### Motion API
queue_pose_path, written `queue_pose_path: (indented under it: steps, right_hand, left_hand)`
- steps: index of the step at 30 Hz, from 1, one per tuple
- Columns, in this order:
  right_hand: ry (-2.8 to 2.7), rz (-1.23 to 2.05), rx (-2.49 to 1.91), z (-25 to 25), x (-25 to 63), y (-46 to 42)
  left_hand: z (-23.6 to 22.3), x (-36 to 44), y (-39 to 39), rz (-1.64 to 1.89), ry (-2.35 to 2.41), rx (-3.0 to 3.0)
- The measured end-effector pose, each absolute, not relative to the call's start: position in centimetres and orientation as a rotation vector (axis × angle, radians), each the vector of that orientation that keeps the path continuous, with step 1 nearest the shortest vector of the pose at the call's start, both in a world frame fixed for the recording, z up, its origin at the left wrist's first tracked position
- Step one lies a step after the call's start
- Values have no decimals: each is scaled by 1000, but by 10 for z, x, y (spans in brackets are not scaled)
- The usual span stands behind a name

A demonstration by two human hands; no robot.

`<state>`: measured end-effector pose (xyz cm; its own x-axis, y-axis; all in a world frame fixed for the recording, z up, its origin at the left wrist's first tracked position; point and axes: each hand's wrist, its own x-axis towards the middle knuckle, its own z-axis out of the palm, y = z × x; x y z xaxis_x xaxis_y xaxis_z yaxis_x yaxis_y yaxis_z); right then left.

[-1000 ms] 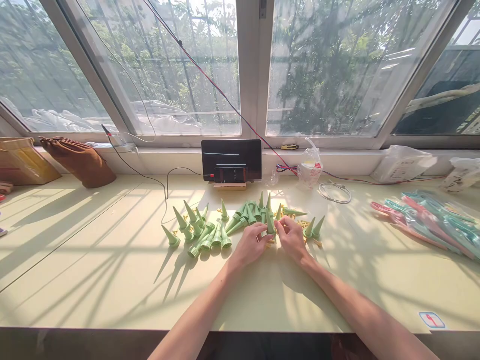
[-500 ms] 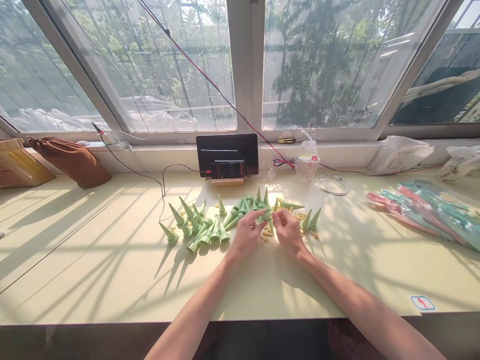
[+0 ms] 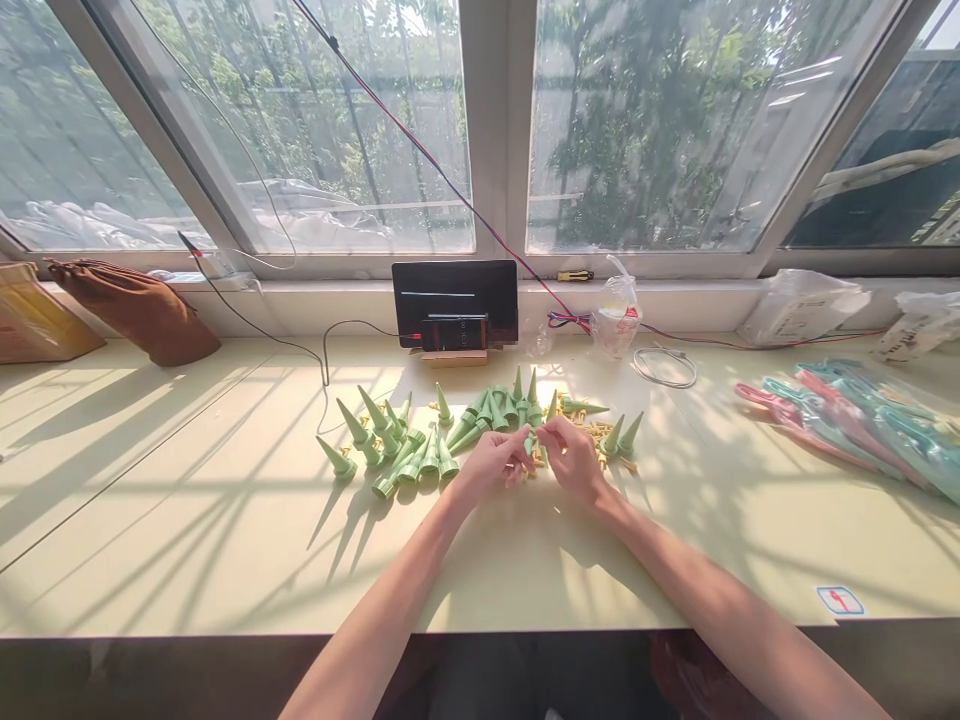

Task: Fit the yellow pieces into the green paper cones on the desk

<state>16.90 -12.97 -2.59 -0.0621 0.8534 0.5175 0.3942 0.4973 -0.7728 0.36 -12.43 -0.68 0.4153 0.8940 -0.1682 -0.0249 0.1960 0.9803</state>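
Observation:
My left hand [image 3: 495,458] is closed around a small green plastic cone spike [image 3: 529,441], mostly covered by the fingers. Right against it, my right hand [image 3: 574,462] has its fingers pinched together at the cone's upper end. Whatever those fingertips hold is too small to make out. Behind and to the left are several more green cone spikes [image 3: 429,456], some standing point up and others lying down. Small yellow plastic pieces [image 3: 600,432] lie scattered around and beneath both hands. Two upright green cones [image 3: 621,436] stand just right of my right hand.
At the back, a black tablet [image 3: 455,300] leans on a stand. A bagged cup [image 3: 616,318] and a coiled white cable [image 3: 664,367] are right of it. Plastic-wrapped pink and teal items [image 3: 847,420] lie far right, a brown pouch [image 3: 142,310] far left.
The held cone was upright, then turned over with its point downward. My right fingers have shifted onto its upper end. The camera view has moved slightly.

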Motion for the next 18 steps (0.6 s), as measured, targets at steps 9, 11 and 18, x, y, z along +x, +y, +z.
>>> queue_pose_path:
  steps: [9,11,18]
  right_hand:
    - [-1658,549,-1081,-34,170,-127]
    - [-1637,589,-1075,-32,169,-128]
    - [-1573,683,-1050,-30,170,-128]
  left_hand:
    - [-11,2,-123,800,912,1247]
    - [-13,1,-123,809,921,1292]
    - [-12,3,-125,825,1012,1510]
